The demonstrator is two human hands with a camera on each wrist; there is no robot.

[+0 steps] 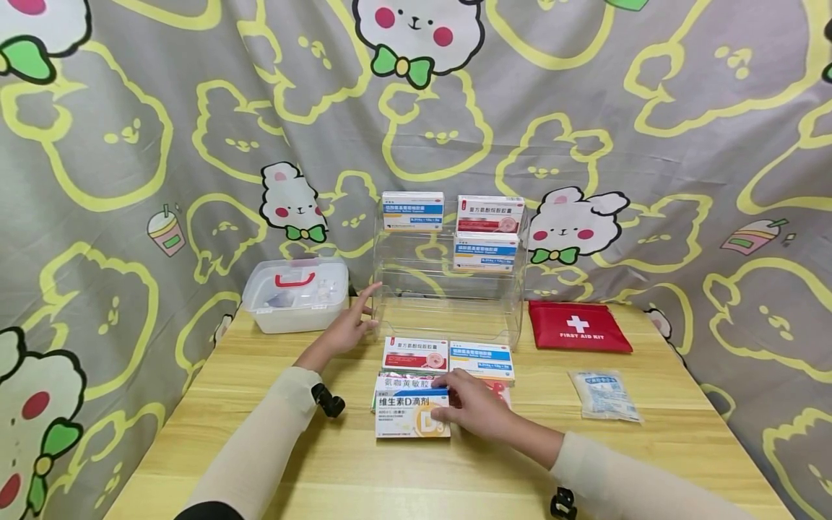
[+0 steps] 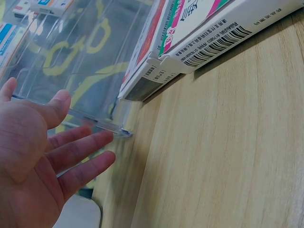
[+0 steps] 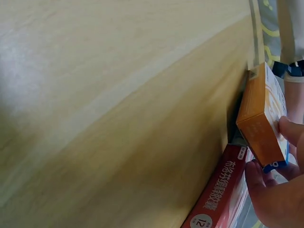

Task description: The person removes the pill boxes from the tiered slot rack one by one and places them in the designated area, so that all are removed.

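My right hand [image 1: 474, 406] pinches a white, blue and orange vitamin D drops box [image 1: 406, 422] by its right end. In the right wrist view the thumb lies on the front of this box [image 3: 256, 114]. Behind it is a green-edged medicine box [image 1: 404, 383], partly covered. A red box [image 3: 221, 185] lies beside it, mostly hidden by the hand in the head view. My left hand [image 1: 349, 326], fingers spread and holding nothing, is at the left side of a clear tiered rack [image 1: 448, 307]; whether it touches is unclear.
On the rack stand a blue-and-white box [image 1: 412, 211], a red-and-white box [image 1: 490, 215] and another blue-and-white box [image 1: 485, 253]. Two similar boxes lie before it. A lidded plastic case [image 1: 299, 318] is left; a red first aid pouch [image 1: 578, 328] and white packet [image 1: 606, 396] are right.
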